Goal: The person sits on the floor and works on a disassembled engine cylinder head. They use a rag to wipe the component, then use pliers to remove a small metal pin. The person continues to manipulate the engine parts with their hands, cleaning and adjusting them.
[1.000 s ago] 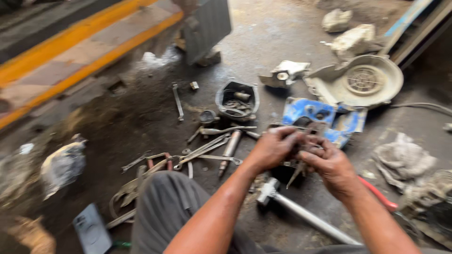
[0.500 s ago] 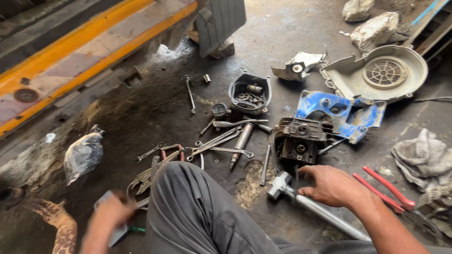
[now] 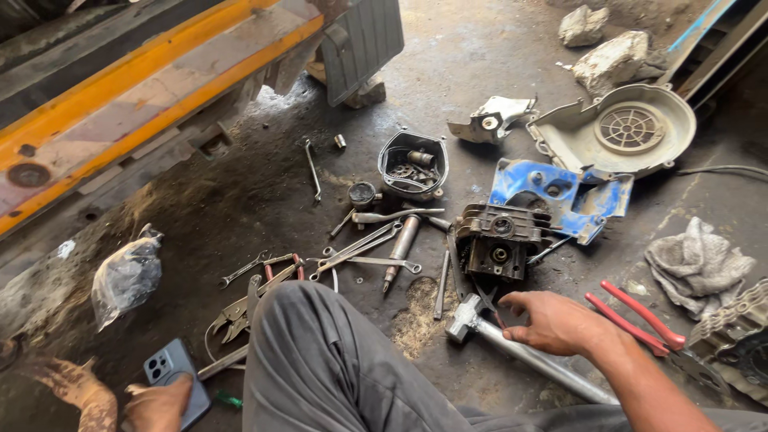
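My right hand (image 3: 552, 322) rests low on the oily floor, fingers curled over the shaft of a steel hammer (image 3: 512, 346), just below a dark engine block (image 3: 498, 240). My left hand (image 3: 160, 404) is at the bottom left, touching a smartphone (image 3: 174, 378) that lies on the ground. My bent knee in grey trousers (image 3: 320, 360) sits between the two hands. Whether the right hand grips the hammer or only rests on it is unclear.
Spanners and pliers (image 3: 352, 252) lie scattered ahead of my knee. A black pan of small parts (image 3: 413, 164), a blue cover (image 3: 560, 196), a round grey fan housing (image 3: 620, 132), red-handled pliers (image 3: 636, 316), a rag (image 3: 698, 264) and a plastic bag (image 3: 126, 276) surround them. A yellow-edged beam (image 3: 144, 96) runs along the left.
Both hands left the engine block. The left hand swung down to the phone at the bottom left, and the right hand dropped onto the hammer.
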